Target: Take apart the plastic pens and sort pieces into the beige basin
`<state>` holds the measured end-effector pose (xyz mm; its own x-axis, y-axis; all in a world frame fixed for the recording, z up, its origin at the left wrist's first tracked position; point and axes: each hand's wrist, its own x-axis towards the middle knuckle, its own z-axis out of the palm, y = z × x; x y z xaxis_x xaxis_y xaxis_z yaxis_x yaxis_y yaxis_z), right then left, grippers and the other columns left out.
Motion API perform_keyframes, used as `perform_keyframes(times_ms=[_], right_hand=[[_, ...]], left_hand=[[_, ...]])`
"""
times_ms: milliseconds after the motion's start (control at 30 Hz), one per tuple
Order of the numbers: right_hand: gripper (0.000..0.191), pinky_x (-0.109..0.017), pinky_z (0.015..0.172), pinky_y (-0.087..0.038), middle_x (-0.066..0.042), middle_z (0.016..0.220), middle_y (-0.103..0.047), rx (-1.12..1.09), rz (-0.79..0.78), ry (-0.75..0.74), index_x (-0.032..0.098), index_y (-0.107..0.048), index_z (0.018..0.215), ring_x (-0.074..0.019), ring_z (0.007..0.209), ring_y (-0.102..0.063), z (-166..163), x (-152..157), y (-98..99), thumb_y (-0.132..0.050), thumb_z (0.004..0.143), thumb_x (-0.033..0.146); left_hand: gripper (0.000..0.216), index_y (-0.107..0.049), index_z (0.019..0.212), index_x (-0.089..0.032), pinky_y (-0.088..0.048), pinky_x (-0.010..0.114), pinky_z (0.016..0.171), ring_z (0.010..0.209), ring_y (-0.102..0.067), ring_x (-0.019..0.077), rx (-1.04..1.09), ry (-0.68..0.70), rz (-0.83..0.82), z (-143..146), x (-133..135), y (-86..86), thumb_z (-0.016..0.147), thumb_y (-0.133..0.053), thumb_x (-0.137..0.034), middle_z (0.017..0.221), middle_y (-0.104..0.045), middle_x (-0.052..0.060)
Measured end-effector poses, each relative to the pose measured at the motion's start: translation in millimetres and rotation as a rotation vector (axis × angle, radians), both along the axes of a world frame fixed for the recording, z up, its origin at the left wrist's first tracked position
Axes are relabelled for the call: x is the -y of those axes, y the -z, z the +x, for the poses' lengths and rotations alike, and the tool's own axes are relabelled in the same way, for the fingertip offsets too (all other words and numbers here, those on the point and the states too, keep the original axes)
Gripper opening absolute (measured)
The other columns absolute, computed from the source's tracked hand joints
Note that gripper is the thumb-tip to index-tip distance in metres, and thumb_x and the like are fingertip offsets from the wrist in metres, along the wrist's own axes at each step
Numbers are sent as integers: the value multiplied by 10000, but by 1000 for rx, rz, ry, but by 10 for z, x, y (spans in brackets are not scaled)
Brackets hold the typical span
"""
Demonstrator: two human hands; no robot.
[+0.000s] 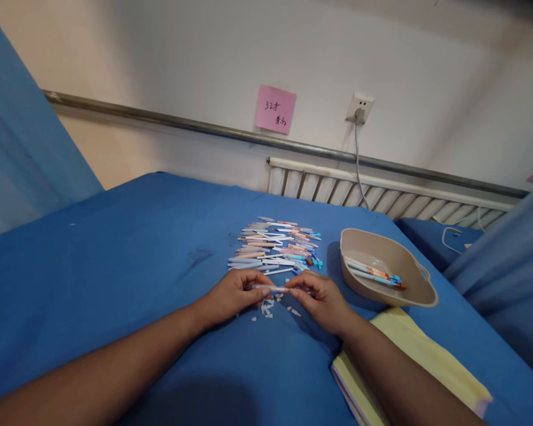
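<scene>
Between my two hands a slender pale pen (277, 289) lies level, just above the blue cloth. My left hand (245, 290) pinches one end of it with thumb and fingertips. The other end is in the closed fingers of my right hand (317, 294), which partly hide it. Beneath the pen, small white scraps (267, 307) are scattered on the cloth. Just beyond my hands lies a spread of pen parts (270, 242), with pale barrels, thin white sticks and some blue and orange ends.
At the right stands a beige plastic basin (420, 290) with several pens (373, 272) inside. A folded yellow cloth (408, 340) lies under my right forearm. The blue-covered table (128, 254) reaches a wall with a radiator (328, 186) and a plugged socket (360, 108). Blue curtains (22, 118) hang at both sides.
</scene>
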<state>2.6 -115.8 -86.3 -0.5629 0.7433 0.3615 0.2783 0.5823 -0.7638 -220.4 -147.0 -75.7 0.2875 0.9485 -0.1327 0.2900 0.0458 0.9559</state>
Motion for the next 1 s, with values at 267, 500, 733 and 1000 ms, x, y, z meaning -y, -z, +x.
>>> perform_keyframes(times_ms=[267, 500, 733, 1000], right_hand=[[123, -259, 727, -453, -20, 833, -661, 25, -2, -14, 221, -670, 918, -148, 785, -603, -12, 25, -4, -562, 859, 227], [147, -262, 727, -446, -15, 846, -648, 93, 31, -15, 242, -669, 955, -143, 776, -595, -36, 73, -23, -560, 863, 209], [160, -258, 718, -447, -26, 834, -641, 38, 77, 21, 231, -666, 971, -148, 785, -593, -19, 66, -6, -545, 870, 205], [156, -259, 714, -451, -31, 829, -643, 24, 62, 15, 220, -673, 952, -150, 779, -595, -16, 35, 11, -546, 865, 197]], left_hand=[[221, -689, 855, -161, -378, 193, 570, 608, -494, 98, -45, -8, 115, 26, 38, -53, 749, -649, -350, 693, -615, -17], [233, -669, 912, -171, -415, 211, 619, 673, -538, 115, -35, 12, 132, 36, 58, -46, 753, -651, -340, 760, -634, -3], [395, -618, 789, -131, -378, 210, 505, 511, -487, 91, -7, 6, 11, 26, 39, -53, 854, -480, -495, 630, -592, 5], [431, -556, 1035, -167, -427, 222, 557, 658, -570, 117, 189, -95, -28, 48, 19, -22, 721, -668, -440, 866, -634, 35]])
